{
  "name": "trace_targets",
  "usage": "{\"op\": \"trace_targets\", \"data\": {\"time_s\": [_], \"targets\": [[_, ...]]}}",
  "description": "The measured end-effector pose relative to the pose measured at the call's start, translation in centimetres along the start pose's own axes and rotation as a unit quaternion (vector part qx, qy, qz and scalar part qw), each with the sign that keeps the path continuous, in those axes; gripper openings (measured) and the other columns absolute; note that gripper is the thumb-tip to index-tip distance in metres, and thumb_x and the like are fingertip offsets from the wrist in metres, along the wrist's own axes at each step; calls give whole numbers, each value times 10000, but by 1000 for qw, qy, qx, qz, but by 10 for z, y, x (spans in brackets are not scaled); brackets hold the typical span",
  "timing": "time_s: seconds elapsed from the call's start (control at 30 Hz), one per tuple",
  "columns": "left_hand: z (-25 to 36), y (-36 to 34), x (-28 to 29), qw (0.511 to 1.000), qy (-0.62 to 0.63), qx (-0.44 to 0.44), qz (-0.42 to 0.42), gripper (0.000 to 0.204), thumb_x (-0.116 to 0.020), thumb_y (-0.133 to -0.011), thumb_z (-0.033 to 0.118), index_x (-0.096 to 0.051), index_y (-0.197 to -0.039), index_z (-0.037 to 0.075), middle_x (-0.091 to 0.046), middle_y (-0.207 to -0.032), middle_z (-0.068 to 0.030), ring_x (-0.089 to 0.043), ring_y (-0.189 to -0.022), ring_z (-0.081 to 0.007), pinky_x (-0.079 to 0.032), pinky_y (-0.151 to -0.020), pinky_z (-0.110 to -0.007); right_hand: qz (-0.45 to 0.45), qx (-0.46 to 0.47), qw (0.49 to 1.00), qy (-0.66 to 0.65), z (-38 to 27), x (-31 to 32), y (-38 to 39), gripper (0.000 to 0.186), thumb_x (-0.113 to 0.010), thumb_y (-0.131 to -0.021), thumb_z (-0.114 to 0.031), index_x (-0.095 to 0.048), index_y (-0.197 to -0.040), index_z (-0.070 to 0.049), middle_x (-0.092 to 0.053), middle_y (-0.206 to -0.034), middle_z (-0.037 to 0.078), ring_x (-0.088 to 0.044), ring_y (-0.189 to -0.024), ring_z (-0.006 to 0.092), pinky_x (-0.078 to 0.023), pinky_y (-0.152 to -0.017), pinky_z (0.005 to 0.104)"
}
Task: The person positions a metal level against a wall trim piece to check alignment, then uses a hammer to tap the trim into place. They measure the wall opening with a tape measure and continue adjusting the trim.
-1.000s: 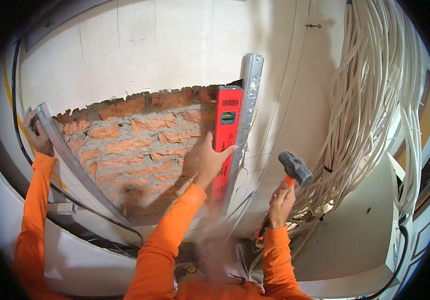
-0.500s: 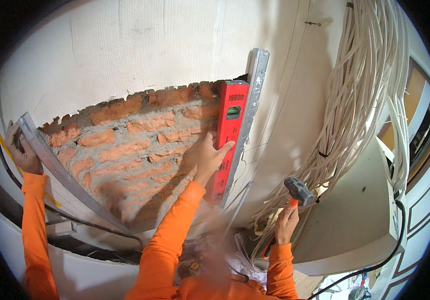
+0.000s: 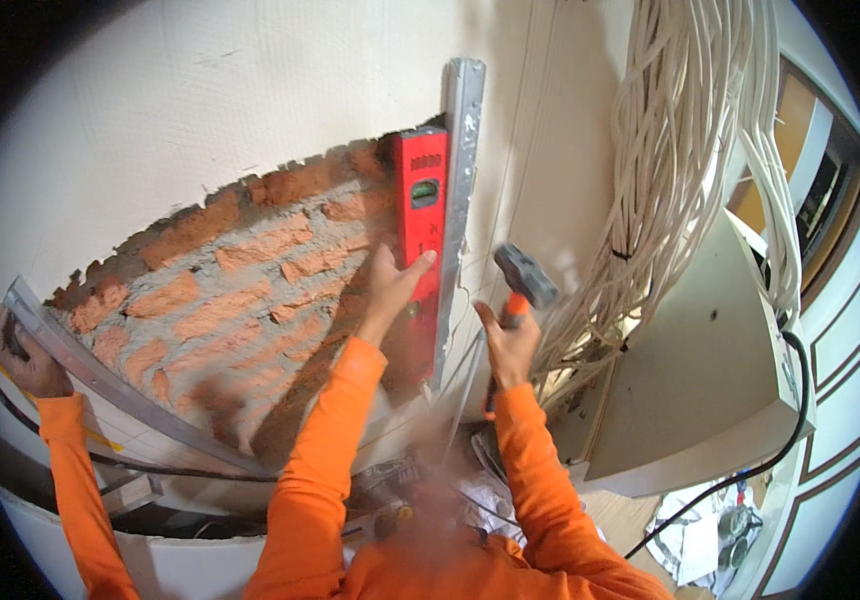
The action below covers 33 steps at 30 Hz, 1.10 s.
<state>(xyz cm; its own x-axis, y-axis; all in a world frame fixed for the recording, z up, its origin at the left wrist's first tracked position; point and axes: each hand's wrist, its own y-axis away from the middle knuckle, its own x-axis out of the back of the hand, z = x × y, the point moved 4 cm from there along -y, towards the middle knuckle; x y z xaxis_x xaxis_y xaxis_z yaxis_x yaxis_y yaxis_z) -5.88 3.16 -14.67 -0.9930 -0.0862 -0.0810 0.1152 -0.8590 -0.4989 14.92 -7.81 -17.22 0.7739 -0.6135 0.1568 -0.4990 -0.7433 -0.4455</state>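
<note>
My left hand (image 3: pixel 388 292) grips a red spirit level (image 3: pixel 426 228), thumb on its face and the other fingers at its left edge. The level stands nearly upright along a grey metal profile (image 3: pixel 465 130), beside a patch of exposed brick (image 3: pixel 240 250). Raised to the right of that profile, apart from it, my right hand (image 3: pixel 512 350) holds a hammer (image 3: pixel 526 276) with a dark blocky head and an orange and black handle. The thumb of this hand sticks up. Another person's hand (image 3: pixel 30 358), orange-sleeved, holds a second metal profile (image 3: pixel 110 385) at the brick's left side.
A thick bundle of white cables (image 3: pixel 655 160) hangs at the right. Below it leans a large pale panel (image 3: pixel 700 390), with a black cable (image 3: pixel 800 410) curving round it. Plastic sheeting and small items (image 3: pixel 720 530) lie on the floor at lower right. Pale wall (image 3: pixel 280 80) surrounds the brick.
My right hand has lifted the hammer and brought it left, closer to the upright profile. My left hand stays on the level. The whole view has shifted, so the wall appears farther left and higher.
</note>
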Motion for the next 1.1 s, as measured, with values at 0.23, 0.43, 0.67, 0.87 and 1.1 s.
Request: {"op": "trace_targets", "data": {"time_s": [0.23,0.43,0.67,0.87,1.1], "targets": [[28,-10,-7,992,13,21,-122,366,-841,-836,211,-708,-1098,-8,-738,-1005,-80,-683,-894,-145,-547,-816,-318,13,25,994,-107,0,-63,-25,404,-933,-723,-237,-585,-789,-44,-519,-683,-37,-457,-636,85,-419,-582,276],[23,-12,-7,993,8,15,-121,285,-819,-846,183,-734,-1036,-12,-748,-927,-68,-686,-798,-129,-553,-733,-312,25,28,995,-89,15,-72,-30,452,-936,-726,-230,-530,-663,-43,-444,-584,-48,-376,-567,78,-361,-510,291],[30,-7,-10,992,-52,60,-93,253,-825,-837,151,-747,-1009,-19,-749,-910,-60,-684,-775,-118,-553,-699,-309,32,39,997,-66,24,-72,-35,497,-942,-715,-229,-490,-618,-47,-429,-566,-52,-356,-546,78,-332,-489,295],[18,-8,-11,995,-4,48,-84,292,-842,-829,180,-749,-1012,-28,-748,-904,-67,-664,-757,-98,-545,-670,-292,24,29,996,-77,23,-75,-35,497,-940,-715,-216,-479,-612,-63,-428,-567,-57,-358,-543,77,-325,-490,297],[12,-8,-14,992,-3,91,-84,301,-846,-826,141,-736,-1075,12,-746,-1013,-61,-689,-857,-132,-551,-778,-299,20,5,991,-131,29,-79,-33,478,-939,-727,-225,-500,-629,-63,-427,-577,-68,-351,-543,74,-312,-490,297]]}}
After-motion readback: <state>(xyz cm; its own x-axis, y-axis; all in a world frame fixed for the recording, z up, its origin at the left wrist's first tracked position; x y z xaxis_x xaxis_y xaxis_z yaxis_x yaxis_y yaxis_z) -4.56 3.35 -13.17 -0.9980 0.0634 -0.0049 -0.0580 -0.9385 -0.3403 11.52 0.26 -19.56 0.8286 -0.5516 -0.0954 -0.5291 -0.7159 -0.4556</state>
